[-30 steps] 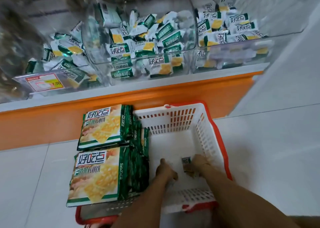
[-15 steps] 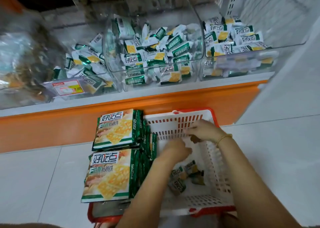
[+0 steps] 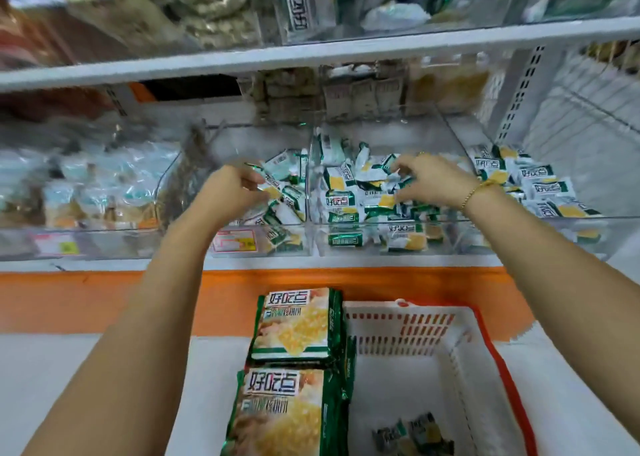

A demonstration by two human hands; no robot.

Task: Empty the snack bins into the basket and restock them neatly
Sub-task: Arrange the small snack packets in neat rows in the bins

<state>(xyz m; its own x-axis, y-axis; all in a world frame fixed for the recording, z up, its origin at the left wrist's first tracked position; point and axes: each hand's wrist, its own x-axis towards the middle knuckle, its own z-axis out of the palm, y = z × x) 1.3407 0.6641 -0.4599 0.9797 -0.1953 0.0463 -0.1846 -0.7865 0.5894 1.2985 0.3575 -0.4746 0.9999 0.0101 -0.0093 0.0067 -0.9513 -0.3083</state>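
Note:
Three clear snack bins stand on the low shelf, filled with small green-and-white snack packets (image 3: 341, 201). My left hand (image 3: 231, 192) is inside the left bin (image 3: 242, 247), with its fingers curled round packets there. In the middle bin (image 3: 377, 244) my right hand (image 3: 431, 182), a gold bracelet on its wrist, curls its fingers into the pile and grips packets. Below on the floor sits the white basket (image 3: 453, 355) with a red rim. A few small packets (image 3: 414, 435) lie on its bottom.
Two stacks of large green cracker packs (image 3: 294, 324) fill the basket's left side. The right bin (image 3: 554, 227) also holds packets. An orange plinth (image 3: 86, 299) runs under the shelf, and a white upper shelf (image 3: 311, 57) hangs above the bins. Blurred bagged goods lie to the left.
Both hands have risen from the basket up into the bins. The small packets they held now lie on the basket's bottom. The view has tilted upward.

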